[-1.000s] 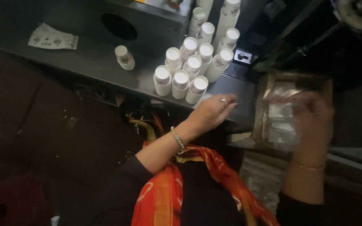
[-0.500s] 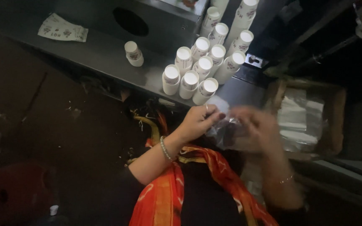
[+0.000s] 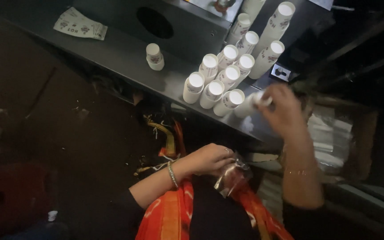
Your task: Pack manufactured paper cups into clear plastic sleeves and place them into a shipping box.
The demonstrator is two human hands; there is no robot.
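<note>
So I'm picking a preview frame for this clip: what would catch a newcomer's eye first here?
Most likely the cluster of white paper cup stacks standing on the dark counter, bright against everything else. Next, the right hand at the cluster's right edge, gripping a stack of cups. Lower down, the left hand holds a crumpled clear plastic wrapper over an orange scarf.

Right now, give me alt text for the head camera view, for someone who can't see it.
Seen from above, a person's right hand sets a stack of white paper cups on a dark counter beside more upside-down cup stacks. The left hand holds a crumpled clear plastic wrapper near an orange scarf.
</note>
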